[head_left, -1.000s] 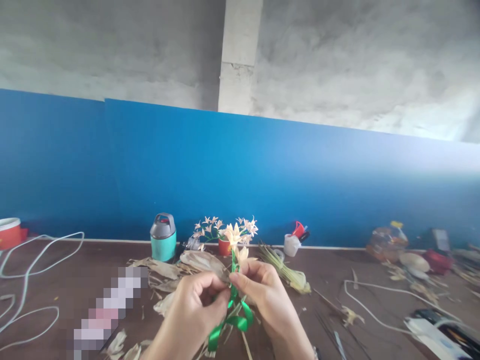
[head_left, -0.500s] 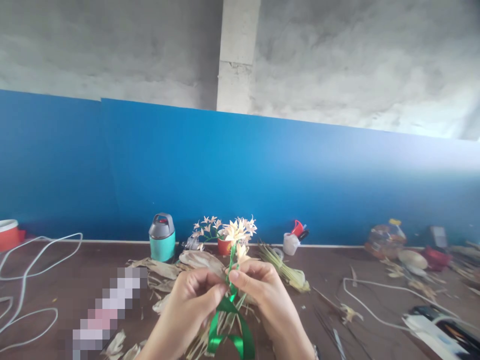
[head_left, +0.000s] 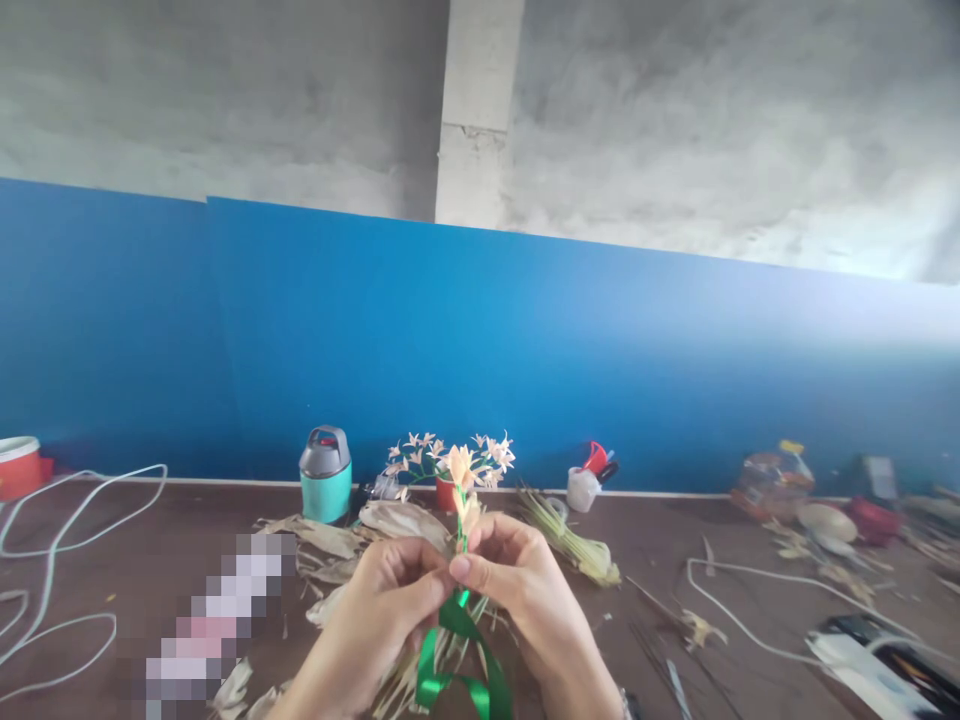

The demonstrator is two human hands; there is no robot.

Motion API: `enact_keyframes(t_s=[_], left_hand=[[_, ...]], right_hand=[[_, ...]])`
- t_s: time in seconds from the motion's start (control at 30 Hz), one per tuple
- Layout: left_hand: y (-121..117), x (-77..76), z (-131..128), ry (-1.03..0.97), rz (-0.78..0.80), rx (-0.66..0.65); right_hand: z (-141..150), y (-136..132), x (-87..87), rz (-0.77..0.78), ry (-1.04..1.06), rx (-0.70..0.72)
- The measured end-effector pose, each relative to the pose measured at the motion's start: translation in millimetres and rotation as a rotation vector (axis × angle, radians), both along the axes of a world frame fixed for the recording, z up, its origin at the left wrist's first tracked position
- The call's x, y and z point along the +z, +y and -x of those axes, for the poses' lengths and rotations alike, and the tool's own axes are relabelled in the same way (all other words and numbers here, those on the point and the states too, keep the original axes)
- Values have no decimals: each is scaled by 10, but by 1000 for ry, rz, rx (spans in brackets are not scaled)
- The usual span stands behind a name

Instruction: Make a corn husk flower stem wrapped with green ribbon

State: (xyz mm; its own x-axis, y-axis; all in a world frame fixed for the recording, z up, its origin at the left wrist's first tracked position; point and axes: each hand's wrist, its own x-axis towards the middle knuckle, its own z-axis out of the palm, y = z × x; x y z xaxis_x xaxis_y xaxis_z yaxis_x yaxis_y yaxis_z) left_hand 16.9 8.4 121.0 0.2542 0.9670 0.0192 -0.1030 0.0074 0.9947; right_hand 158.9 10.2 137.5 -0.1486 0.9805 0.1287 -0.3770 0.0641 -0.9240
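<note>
Both hands meet low in the middle of the head view around a cream artificial flower stem (head_left: pixel 464 497). My left hand (head_left: pixel 386 610) pinches at the stem's lower part, its thumb and fingertips pressed together. Opposite it, my right hand (head_left: pixel 521 590) grips the same stem between thumb and bent forefinger. A shiny green ribbon (head_left: pixel 480 665) hangs in a loop below the fingers, and green wrapping shows on the stem above them. Exactly where ribbon and stem pass between the fingertips is hidden. Behind stands a red pot (head_left: pixel 445 495) with small pale flowers on green stems.
On the brown table (head_left: pixel 645 620) are dry husks (head_left: pixel 401 522), a bundle of pale stalks (head_left: pixel 577 550), a teal flask (head_left: pixel 326 480), a white cup of tools (head_left: pixel 583 490), white cables (head_left: pixel 780 572) and a plastic container (head_left: pixel 772 485). A blue panel (head_left: pixel 525 350) rises behind.
The held flowers have turned and shifted slightly left. The ribbon, curled close under the hands at first, now hangs in a wider loop. Both hands remain on the stem.
</note>
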Motion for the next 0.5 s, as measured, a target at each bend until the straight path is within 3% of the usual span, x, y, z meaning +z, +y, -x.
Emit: enact_keyframes(t_s=[0.27, 0.5], left_hand=[[1, 29, -16, 16, -21, 12], [8, 16, -53, -188, 84, -36]], right_hand=[[-1, 48, -37, 14, -138, -115], [41, 57, -92, 65, 95, 146]])
